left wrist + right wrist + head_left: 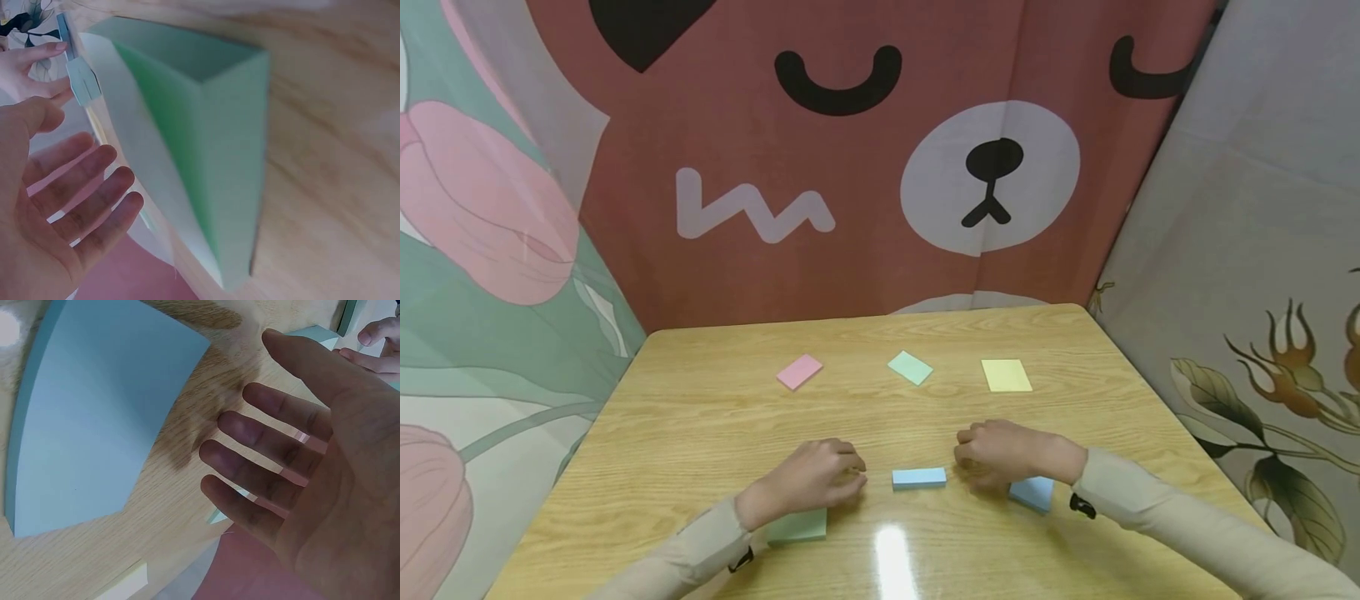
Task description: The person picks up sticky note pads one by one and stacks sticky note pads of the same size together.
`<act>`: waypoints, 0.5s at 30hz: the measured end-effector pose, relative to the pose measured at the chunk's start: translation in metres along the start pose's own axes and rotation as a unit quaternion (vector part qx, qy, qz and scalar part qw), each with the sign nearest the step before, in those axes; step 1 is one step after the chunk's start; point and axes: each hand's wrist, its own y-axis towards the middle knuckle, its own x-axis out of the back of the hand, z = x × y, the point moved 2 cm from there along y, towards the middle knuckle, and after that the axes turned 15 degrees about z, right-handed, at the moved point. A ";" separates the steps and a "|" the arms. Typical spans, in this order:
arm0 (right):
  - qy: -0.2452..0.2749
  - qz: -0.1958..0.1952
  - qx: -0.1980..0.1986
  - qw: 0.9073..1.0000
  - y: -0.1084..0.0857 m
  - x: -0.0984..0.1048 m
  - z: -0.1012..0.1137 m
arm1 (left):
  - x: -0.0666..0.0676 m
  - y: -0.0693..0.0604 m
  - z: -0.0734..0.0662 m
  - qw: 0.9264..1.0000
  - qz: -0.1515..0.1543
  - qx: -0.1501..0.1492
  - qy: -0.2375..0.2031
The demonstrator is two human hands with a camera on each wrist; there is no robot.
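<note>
My left hand (820, 473) hovers above the table beside a green sticky-note pad (797, 528), its fingers loosely bent and holding nothing. In the left wrist view this thick green pad (234, 156) stands large next to the fingertips, apart from them. My right hand (1000, 452) is likewise empty, its relaxed fingers spread in the right wrist view. Partly under that wrist in the head view lies a blue sticky-note pad (1032, 494), seen close up as a blue slab (106, 419). Between both hands, a narrow light-blue block (919, 478) rests on the table, touched by neither.
Along the far side of the wooden table (715, 417) lie a pink pad (800, 372), a light-green pad (910, 367) and a yellow square pad (1007, 376). A bear-print curtain (865, 275) hangs behind the table, with patterned cloths at both sides.
</note>
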 end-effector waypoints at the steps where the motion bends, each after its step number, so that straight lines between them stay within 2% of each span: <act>1: 0.001 0.003 -0.002 1.000 0.000 0.000 0.000 | 0.000 -0.001 0.001 1.000 0.001 0.004 0.004; 15: 0.016 0.001 -0.008 1.000 0.002 -0.003 -0.013 | -0.002 -0.017 0.008 1.000 -0.019 0.010 0.015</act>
